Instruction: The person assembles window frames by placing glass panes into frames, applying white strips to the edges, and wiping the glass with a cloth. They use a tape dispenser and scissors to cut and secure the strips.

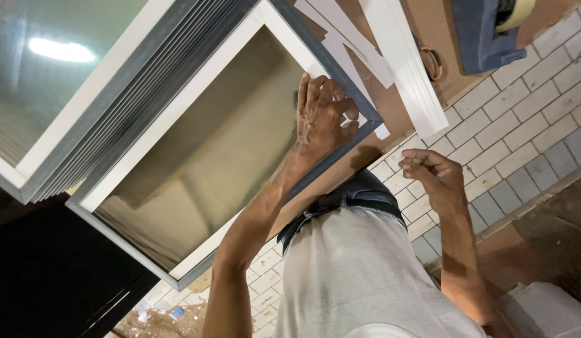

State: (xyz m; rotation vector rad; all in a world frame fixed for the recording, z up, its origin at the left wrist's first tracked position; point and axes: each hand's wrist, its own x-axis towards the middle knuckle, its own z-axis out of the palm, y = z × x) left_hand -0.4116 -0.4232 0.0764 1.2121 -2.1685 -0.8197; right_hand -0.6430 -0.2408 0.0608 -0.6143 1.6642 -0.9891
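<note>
The glass panel [203,156] in its grey frame [340,81] leans against a stack of similar panels [84,106], above the paved floor [522,106]. Working that corner well seems to call for steady pressure along the frame edge, with fingers kept flat so nothing slips. The left hand [322,116] rests on the frame's corner, fingers partly curled and pressing, touching a white strip [365,122] there. The right hand [434,175] hovers apart, loosely closed; whether it holds anything I cannot tell.

left hand [322,116] on framed glass panel [196,156] corner, right hand [436,178] curled nearby
</note>
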